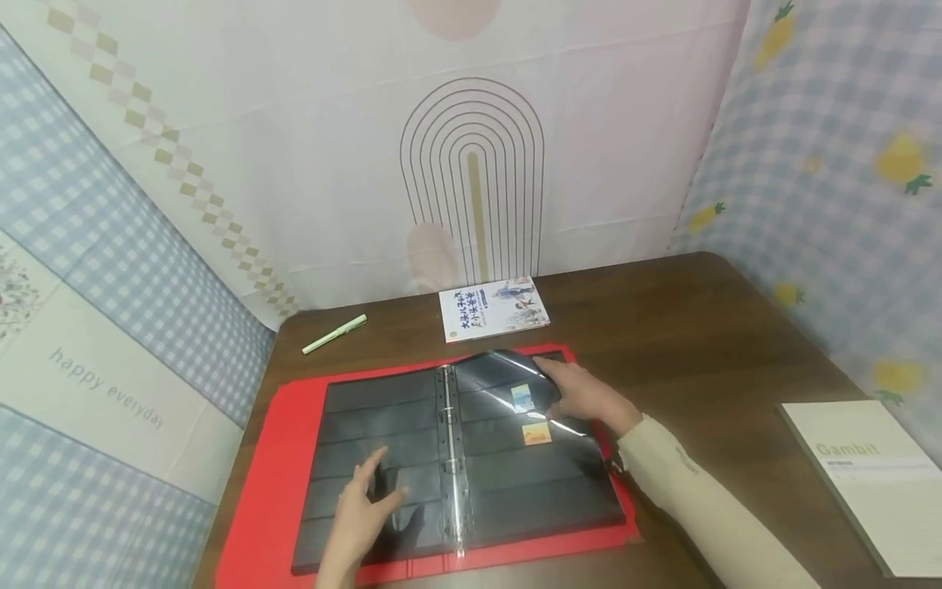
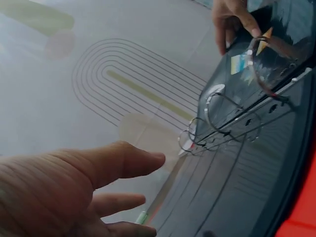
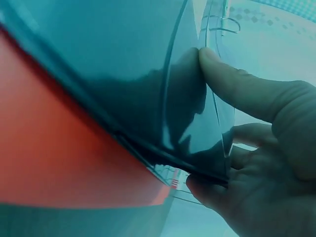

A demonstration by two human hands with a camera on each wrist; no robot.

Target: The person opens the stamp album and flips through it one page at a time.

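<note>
Two stamps (image 1: 530,415) sit in my red binder (image 1: 272,474) near the table's (image 1: 706,343) front edge. My right hand (image 1: 585,393) pinches the lifted sleeve page (image 1: 508,372); my left hand (image 1: 361,511), fingers relaxed, rests on the left page (image 1: 383,417).

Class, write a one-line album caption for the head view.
Right hand lifts a black page of the red binder while left hand rests on the opposite page.
</note>
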